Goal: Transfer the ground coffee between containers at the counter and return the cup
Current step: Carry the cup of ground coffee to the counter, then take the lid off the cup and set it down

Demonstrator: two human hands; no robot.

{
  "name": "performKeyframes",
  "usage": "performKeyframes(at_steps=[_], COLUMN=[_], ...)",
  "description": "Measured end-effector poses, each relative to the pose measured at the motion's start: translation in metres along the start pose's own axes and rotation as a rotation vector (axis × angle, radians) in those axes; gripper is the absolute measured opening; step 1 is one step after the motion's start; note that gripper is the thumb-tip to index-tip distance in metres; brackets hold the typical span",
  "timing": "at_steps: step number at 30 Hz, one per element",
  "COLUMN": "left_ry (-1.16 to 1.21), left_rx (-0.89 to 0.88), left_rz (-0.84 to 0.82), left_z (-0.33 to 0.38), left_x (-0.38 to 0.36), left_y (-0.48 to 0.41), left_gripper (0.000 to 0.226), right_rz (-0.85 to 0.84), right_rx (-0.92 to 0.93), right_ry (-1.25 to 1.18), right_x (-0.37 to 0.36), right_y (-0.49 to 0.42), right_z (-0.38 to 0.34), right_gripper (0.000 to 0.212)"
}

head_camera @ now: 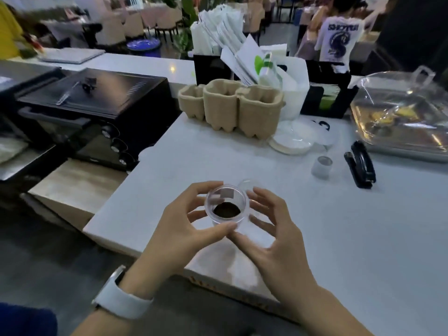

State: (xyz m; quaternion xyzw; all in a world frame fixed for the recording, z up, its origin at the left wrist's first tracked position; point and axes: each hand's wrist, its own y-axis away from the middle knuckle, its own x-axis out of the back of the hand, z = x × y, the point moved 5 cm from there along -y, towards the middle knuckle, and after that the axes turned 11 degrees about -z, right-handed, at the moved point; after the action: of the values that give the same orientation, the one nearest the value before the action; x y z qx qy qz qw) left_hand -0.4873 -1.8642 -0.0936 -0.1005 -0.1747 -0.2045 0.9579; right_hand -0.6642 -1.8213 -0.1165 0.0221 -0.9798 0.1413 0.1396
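A small clear plastic cup (pixel 226 204) with dark ground coffee (pixel 227 210) at its bottom is held upright above the near edge of the pale counter (pixel 315 226). My left hand (pixel 184 229) grips the cup, thumb at its near side and fingers round its left and far side. My right hand (pixel 271 229) sits close on the cup's right, fingers spread and blurred; whether it touches the cup is unclear. A small frosted container (pixel 322 167) stands on the counter to the right, further back.
A black stapler (pixel 360 164) lies beside the frosted container. Brown pulp cup carriers (pixel 230 105), a stack of white lids (pixel 294 140) and a covered metal tray (pixel 402 117) line the back. A black oven (pixel 92 112) stands left, below counter level. People sit beyond.
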Motion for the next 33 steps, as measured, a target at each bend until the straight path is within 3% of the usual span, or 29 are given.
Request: performKeyframes(at_steps=[5, 10, 17, 28, 30, 33], left_ry=[0.036, 0.072, 0.118, 0.12, -0.006, -0.256], left_rx=[0.038, 0.076, 0.117, 0.082, -0.013, -0.419], left_rz=[0.028, -0.004, -0.122, -0.265, -0.176, 0.143], left_z=[-0.022, -0.053, -0.084, -0.089, -0.076, -0.036], left_x=[0.026, 0.044, 0.061, 0.074, 0.078, 0.077], left_y=[-0.025, -0.047, -0.076, -0.097, -0.094, -0.074], left_gripper=[0.061, 0.06, 0.058, 0.064, 0.063, 0.042], right_rz=[0.078, 0.023, 0.029, 0.146, 0.144, 0.174], right_rx=[0.013, -0.048, -0.143, -0.273, -0.314, -0.322], right_ry=[0.074, 0.268, 0.319, 0.406, 0.447, 0.605], right_x=[0.017, 0.015, -0.003, -0.004, -0.001, 0.003], right_y=[-0.017, -0.032, -0.05, -0.058, -0.06, -0.063], right_z=[0.011, 0.028, 0.042, 0.051, 0.049, 0.037], right_gripper=[0.061, 0.072, 0.076, 0.063, 0.063, 0.063])
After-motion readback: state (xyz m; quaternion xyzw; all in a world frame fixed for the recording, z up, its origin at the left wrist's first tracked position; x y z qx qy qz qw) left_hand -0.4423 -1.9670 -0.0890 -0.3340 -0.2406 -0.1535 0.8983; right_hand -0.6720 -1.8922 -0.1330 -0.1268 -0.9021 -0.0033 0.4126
